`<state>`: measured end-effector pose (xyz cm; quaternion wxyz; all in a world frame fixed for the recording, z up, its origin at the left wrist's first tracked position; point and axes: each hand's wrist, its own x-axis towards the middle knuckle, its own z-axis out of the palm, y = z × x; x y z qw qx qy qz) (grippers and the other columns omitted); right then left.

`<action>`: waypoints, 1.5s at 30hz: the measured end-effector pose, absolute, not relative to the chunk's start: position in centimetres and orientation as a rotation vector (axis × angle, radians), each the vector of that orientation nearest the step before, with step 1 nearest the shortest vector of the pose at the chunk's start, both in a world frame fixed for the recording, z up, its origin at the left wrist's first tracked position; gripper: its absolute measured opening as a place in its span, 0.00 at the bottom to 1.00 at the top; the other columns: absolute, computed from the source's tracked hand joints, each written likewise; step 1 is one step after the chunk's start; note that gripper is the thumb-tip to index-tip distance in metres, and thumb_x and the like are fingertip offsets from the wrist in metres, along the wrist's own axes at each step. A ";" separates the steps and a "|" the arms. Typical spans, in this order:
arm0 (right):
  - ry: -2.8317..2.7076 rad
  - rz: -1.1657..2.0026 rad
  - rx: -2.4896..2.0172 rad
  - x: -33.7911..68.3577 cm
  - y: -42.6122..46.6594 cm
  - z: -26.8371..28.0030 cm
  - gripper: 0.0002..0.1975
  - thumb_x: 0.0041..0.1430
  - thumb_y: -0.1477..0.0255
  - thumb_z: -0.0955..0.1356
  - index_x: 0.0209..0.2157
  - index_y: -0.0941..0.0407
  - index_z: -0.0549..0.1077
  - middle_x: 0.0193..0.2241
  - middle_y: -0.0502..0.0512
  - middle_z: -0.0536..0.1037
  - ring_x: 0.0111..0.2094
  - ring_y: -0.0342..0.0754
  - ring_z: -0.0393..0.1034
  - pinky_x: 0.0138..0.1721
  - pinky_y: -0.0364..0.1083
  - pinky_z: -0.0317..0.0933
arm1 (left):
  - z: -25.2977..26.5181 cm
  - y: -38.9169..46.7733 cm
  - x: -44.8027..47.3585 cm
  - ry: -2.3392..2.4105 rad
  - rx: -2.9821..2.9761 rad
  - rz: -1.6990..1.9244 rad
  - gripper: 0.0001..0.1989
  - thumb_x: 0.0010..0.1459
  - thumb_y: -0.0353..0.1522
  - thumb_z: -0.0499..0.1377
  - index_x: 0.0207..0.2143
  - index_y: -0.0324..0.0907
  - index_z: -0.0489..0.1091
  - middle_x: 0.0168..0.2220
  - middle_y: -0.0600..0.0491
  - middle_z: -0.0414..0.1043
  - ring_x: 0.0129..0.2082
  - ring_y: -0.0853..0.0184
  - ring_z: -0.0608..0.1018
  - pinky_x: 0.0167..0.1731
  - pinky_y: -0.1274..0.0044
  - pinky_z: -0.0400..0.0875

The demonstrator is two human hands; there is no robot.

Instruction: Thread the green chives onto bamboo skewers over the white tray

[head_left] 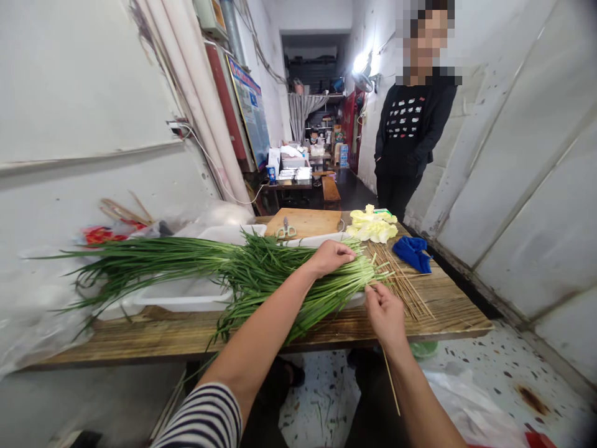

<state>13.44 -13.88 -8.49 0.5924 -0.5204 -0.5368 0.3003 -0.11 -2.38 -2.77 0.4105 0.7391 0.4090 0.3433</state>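
A large heap of green chives (280, 274) lies across the wooden table, its pale cut ends pointing right. My left hand (332, 256) reaches over the heap, thumb and fingers pinched together at the pale stalks; exactly how many they hold is hidden. Closed around a thin bamboo skewer (390, 382), my right hand (386, 314) is just in front of the stalk ends, and the skewer's long end hangs below the table edge. To the right of the stalks, loose bamboo skewers (405, 289) are spread on the wood.
White trays (186, 303) lie beneath the chives. Behind them are a cutting board (321, 219) with scissors (286, 229), yellow-green leaves (372, 225) and a blue cloth (412, 254). Plastic bags (37, 305) crowd the left. A person (410, 130) stands beyond the table's right side.
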 end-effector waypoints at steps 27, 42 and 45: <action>-1.253 0.682 -1.206 13.4 -13.8 -8.3 0.20 0.55 0.64 0.63 0.41 0.65 0.75 0.12 0.46 0.62 0.19 0.45 0.61 0.20 0.41 0.54 | -2.6 -2.6 -0.1 1.080 1.820 0.881 0.11 0.48 0.30 0.59 0.33 0.32 0.76 0.31 0.48 0.78 0.30 0.68 0.76 0.36 0.77 0.69; -1.272 0.680 -1.184 13.6 -13.7 -8.3 0.20 0.56 0.63 0.63 0.40 0.64 0.75 0.13 0.47 0.65 0.19 0.44 0.62 0.21 0.41 0.55 | -3.0 -2.4 -0.2 1.059 1.871 0.876 0.13 0.49 0.30 0.60 0.36 0.33 0.77 0.35 0.47 0.78 0.33 0.66 0.77 0.39 0.76 0.69; -1.280 0.673 -1.175 13.6 -13.8 -8.1 0.19 0.56 0.63 0.63 0.39 0.63 0.75 0.16 0.48 0.67 0.20 0.44 0.62 0.21 0.41 0.55 | -2.9 -2.3 -0.2 1.057 1.887 0.877 0.12 0.49 0.30 0.60 0.36 0.33 0.77 0.35 0.46 0.78 0.34 0.66 0.77 0.39 0.77 0.69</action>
